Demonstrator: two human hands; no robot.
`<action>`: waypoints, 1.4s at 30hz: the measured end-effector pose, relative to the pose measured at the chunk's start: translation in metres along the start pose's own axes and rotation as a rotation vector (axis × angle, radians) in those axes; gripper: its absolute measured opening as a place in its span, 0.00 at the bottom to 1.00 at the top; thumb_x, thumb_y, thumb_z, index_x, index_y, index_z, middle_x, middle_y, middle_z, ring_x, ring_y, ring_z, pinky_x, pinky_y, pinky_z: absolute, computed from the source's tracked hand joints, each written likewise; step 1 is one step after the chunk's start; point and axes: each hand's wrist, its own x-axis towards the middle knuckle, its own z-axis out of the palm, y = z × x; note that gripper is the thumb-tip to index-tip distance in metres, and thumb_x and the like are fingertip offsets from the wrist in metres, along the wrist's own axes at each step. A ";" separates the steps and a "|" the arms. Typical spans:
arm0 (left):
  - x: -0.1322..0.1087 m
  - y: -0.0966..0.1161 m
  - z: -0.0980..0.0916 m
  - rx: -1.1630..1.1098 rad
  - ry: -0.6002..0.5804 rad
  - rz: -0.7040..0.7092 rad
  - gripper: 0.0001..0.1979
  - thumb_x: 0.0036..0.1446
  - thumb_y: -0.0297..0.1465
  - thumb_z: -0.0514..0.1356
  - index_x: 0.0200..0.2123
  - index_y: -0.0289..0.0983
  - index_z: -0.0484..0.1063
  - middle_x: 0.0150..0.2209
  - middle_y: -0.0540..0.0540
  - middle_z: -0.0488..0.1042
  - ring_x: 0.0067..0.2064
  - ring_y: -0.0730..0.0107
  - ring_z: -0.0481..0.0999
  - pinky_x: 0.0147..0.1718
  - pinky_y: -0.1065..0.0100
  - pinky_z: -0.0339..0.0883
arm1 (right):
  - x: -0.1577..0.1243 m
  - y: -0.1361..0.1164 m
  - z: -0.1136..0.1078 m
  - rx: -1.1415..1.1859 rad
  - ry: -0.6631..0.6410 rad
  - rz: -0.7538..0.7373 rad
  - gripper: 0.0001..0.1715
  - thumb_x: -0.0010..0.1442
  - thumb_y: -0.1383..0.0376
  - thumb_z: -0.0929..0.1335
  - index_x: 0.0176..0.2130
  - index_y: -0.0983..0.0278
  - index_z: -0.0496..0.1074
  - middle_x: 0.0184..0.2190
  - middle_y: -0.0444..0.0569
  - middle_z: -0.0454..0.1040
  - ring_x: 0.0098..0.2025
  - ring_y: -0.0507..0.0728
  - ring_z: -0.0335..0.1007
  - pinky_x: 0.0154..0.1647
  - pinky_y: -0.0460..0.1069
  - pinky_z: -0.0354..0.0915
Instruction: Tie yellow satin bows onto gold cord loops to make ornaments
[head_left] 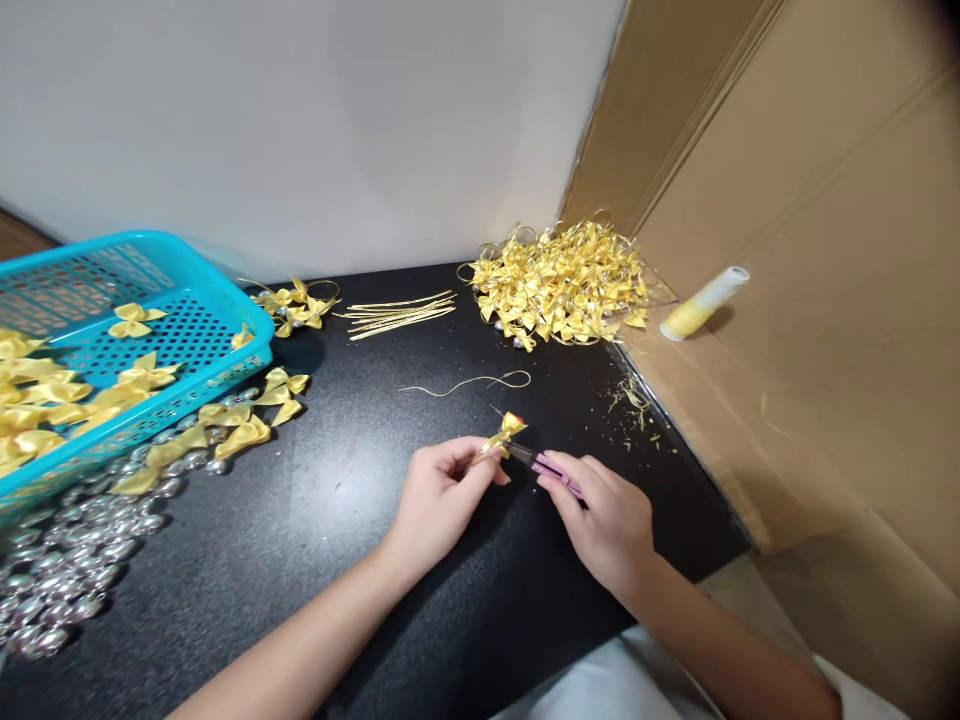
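My left hand [448,492] pinches a small yellow ribbon bow [510,428] between thumb and fingers, just above the black table. A bit of red shows at the bow's top. My right hand [606,510] is closed around a slim pink-handled cutter [555,472], its dark tip reaching up to the bow's side. The exact contact between tip and bow is too small to make out. Beyond the hands, a thin gold cord [469,382] lies in a loose curve on the table.
At left stands a blue perforated basket [202,275] holding yellow bows. Silver beads [82,560] and more bows [247,432] lie beside it. Cut gold cords [401,315] sit near the wall. A heap of finished-looking bows [562,285] is at back right, near a yellow-white roll [703,305].
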 end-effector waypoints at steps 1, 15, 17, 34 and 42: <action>0.000 0.000 0.000 0.003 0.000 -0.001 0.16 0.58 0.37 0.58 0.23 0.35 0.75 0.22 0.48 0.74 0.25 0.73 0.65 0.25 0.71 0.56 | 0.001 0.000 0.000 -0.005 -0.001 0.001 0.16 0.70 0.61 0.62 0.42 0.65 0.76 0.28 0.46 0.81 0.28 0.50 0.78 0.31 0.42 0.69; 0.000 -0.002 0.001 0.031 -0.005 0.012 0.17 0.58 0.38 0.57 0.22 0.35 0.75 0.21 0.49 0.72 0.24 0.73 0.64 0.24 0.72 0.54 | 0.000 -0.001 0.001 -0.007 -0.017 0.033 0.18 0.70 0.59 0.61 0.41 0.64 0.77 0.27 0.46 0.80 0.27 0.49 0.77 0.31 0.42 0.69; 0.000 -0.002 0.001 0.035 -0.005 0.011 0.17 0.58 0.38 0.57 0.23 0.35 0.75 0.21 0.49 0.72 0.24 0.73 0.63 0.24 0.72 0.54 | 0.000 -0.001 0.001 -0.006 -0.017 0.028 0.18 0.70 0.59 0.61 0.41 0.65 0.76 0.27 0.46 0.80 0.27 0.49 0.77 0.31 0.42 0.68; 0.002 -0.001 0.000 0.031 0.017 -0.021 0.17 0.56 0.39 0.58 0.21 0.35 0.76 0.21 0.48 0.73 0.24 0.72 0.66 0.24 0.71 0.55 | -0.002 0.002 -0.001 0.083 -0.004 0.176 0.14 0.68 0.59 0.63 0.40 0.62 0.76 0.30 0.46 0.81 0.28 0.51 0.79 0.30 0.43 0.72; 0.003 -0.006 -0.003 0.194 0.028 0.114 0.16 0.60 0.37 0.55 0.26 0.36 0.77 0.24 0.46 0.76 0.25 0.70 0.70 0.25 0.70 0.59 | 0.005 0.123 -0.054 -0.459 0.114 0.575 0.24 0.65 0.50 0.62 0.44 0.65 0.75 0.32 0.56 0.81 0.30 0.62 0.76 0.25 0.51 0.64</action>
